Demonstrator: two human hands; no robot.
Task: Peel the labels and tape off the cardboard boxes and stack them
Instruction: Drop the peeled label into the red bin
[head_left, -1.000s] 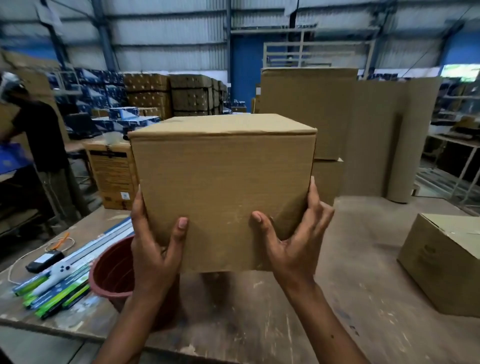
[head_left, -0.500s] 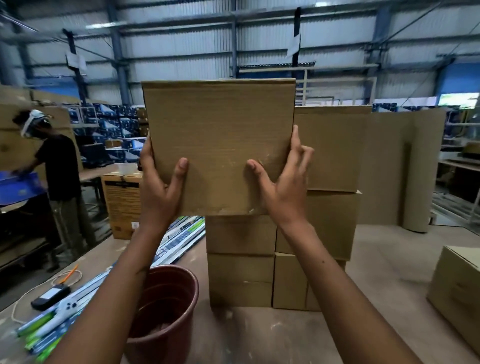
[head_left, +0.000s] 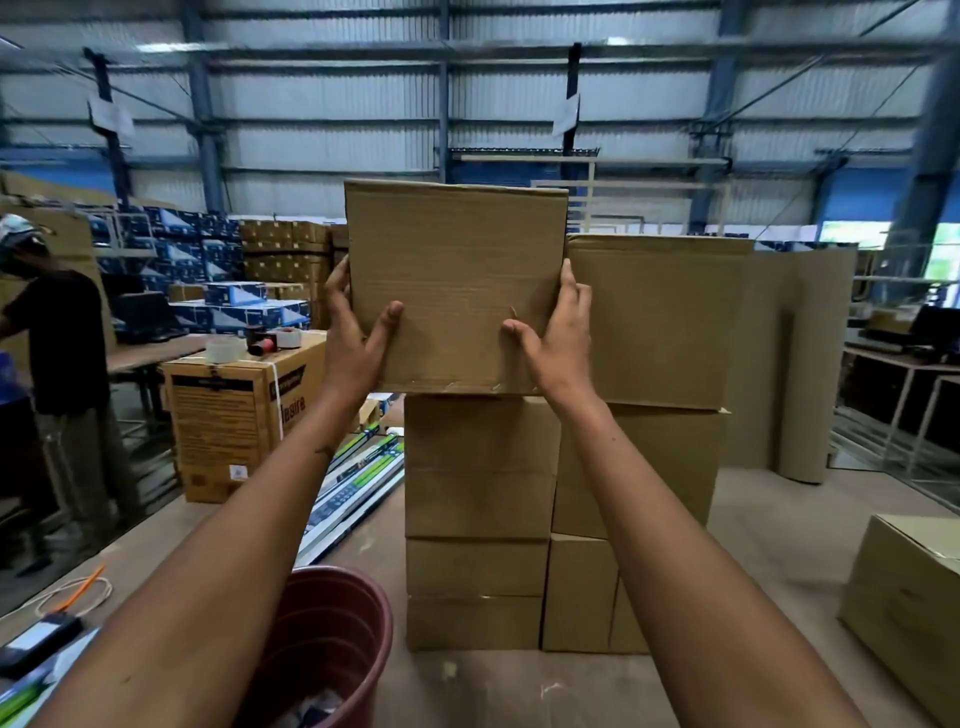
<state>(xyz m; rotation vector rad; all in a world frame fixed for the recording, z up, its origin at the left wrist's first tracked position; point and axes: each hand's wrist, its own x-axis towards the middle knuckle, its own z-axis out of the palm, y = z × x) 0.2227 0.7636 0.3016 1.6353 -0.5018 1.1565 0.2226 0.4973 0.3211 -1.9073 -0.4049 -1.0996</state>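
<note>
Between both hands (head_left: 358, 343), the cardboard box (head_left: 454, 280).

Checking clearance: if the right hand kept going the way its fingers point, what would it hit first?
Likely nothing: the right hand points up along the held plain cardboard box; the taller brown cardboard box stands beside it. Depth is unclear.

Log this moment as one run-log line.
stage: stacking | left hand: holds cardboard box | right hand: holds same | box: at left stack top

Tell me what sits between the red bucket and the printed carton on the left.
In the head view, a bundle of long flat green-and-white packs lies on the table between the red bucket and the printed carton, running diagonally toward the stack.
</note>
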